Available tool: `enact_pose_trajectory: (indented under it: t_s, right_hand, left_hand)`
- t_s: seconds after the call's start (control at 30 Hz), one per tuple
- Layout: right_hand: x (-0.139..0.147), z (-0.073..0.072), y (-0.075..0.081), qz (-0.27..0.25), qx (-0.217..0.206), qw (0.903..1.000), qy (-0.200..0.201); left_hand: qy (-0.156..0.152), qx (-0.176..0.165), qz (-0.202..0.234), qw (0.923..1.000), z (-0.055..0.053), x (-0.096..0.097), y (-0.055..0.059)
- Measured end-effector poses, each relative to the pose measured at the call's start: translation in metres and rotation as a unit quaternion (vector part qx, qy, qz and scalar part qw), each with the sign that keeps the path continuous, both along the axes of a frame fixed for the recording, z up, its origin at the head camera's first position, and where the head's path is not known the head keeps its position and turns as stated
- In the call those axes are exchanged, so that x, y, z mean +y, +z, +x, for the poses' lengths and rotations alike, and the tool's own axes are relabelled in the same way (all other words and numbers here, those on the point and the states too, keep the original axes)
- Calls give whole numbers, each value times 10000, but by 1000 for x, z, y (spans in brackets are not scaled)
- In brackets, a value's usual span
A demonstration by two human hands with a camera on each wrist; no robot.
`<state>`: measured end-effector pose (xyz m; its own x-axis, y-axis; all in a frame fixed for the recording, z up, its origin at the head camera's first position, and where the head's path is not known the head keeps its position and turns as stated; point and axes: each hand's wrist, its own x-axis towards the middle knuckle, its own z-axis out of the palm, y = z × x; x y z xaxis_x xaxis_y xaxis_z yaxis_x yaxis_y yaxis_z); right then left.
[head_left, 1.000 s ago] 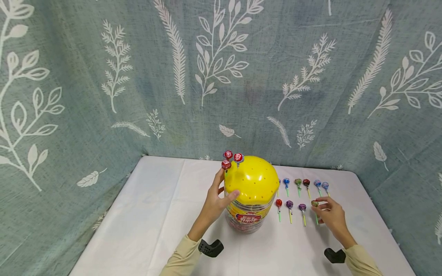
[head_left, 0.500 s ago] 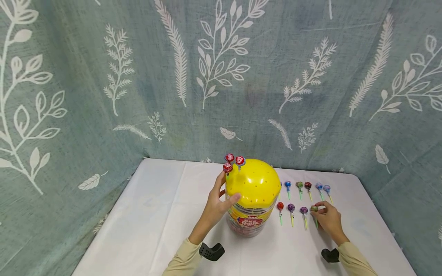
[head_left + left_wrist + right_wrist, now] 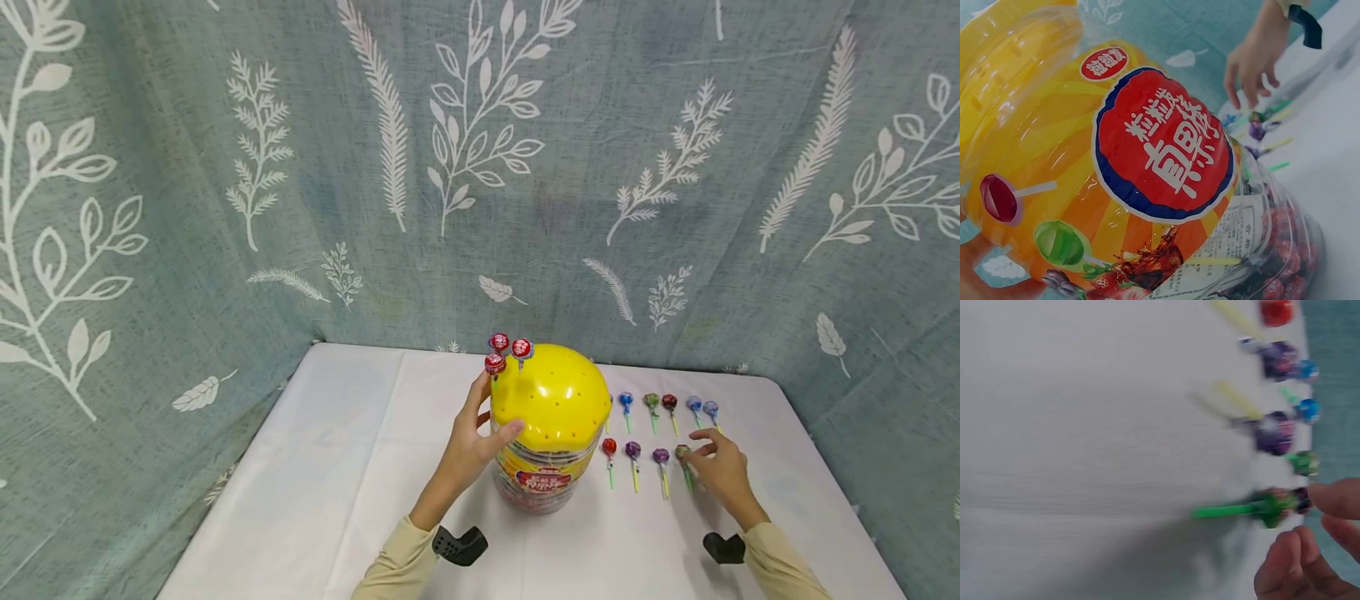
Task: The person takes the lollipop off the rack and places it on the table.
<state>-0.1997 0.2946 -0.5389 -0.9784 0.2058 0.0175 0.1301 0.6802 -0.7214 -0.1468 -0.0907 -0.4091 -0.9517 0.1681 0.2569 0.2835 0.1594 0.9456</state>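
Observation:
A clear plastic candy jar [image 3: 542, 483] with a domed yellow lid [image 3: 555, 400] stands mid-table. My left hand [image 3: 463, 454] holds its left side, thumb on the lid's edge and fingers behind. Three red lollipops [image 3: 522, 348] stick up from holes at the lid's back left. Over on the right, my right hand [image 3: 723, 475] hovers beside a green-wrapped lollipop [image 3: 682, 452] lying on the table with its green stick toward me. In the right wrist view, blurred, the fingers [image 3: 1282, 562] are spread apart beside that lollipop [image 3: 1272, 507], holding nothing.
Two rows of lollipops lie right of the jar. The near row has a red one [image 3: 609, 447] and purple ones [image 3: 633, 451]; the back row includes blue [image 3: 626, 401], green and dark red ones. A patterned curtain [image 3: 420, 275] hangs behind the white table [image 3: 360, 433].
My right hand pinched the green lollipop, set it down at the right end of the near row, then let go and drew back slightly right. My left hand stays on the jar.

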Motion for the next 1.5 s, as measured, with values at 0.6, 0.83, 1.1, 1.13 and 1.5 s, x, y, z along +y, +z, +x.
enact_pose_trajectory:
  t_s: [0.6, 0.83, 1.1, 1.13, 1.5]
  right_hand:
    - [-55, 0, 123, -1033, 1177, 9806, 1178]
    - [-86, 8, 166, -1382, 1831, 9579, 1724]
    - [-116, 15, 194, -1693, 2097, 9350, 2306]
    - [-120, 15, 197, -1699, 2093, 9334, 2367]
    - [-156, 14, 215, -1877, 2174, 9160, 2802]
  left_hand:
    - [-179, -9, -36, 9998, -4, -4, -1]
    - [-257, 22, -76, 9996, -6, -4, 2]
    - [-258, 59, -172, 9995, -7, -3, 2]
    - [-252, 51, -172, 9995, -7, -3, 2]
    - [-272, 24, -165, 9995, -6, -2, 1]
